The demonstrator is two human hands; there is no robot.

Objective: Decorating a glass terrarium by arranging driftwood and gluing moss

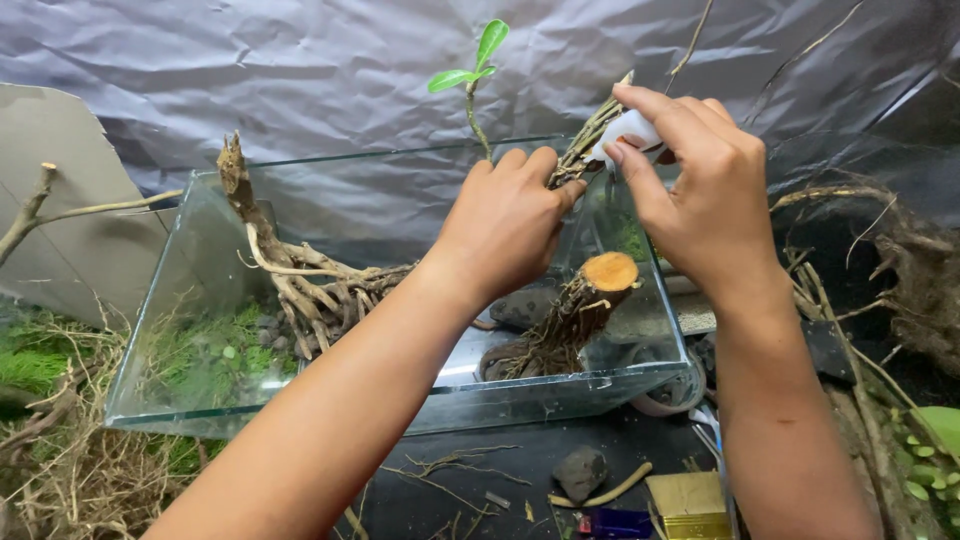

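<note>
While pinched, rooty twig [585, 140], two green leaves, perhaps a white tube [628, 130].

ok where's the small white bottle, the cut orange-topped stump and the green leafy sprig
small white plastic bottle [628, 130], head view, on its body between the right hand's fingers
cut stump with orange top [611, 270], head view, on its flat sawn face
green leafy sprig [490, 42], head view, on its upper leaf

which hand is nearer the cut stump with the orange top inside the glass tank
Left. The left hand is just up and left of the cut stump with the orange top, gripping a rooty twig. The right hand is higher, holding a small white bottle.
</note>
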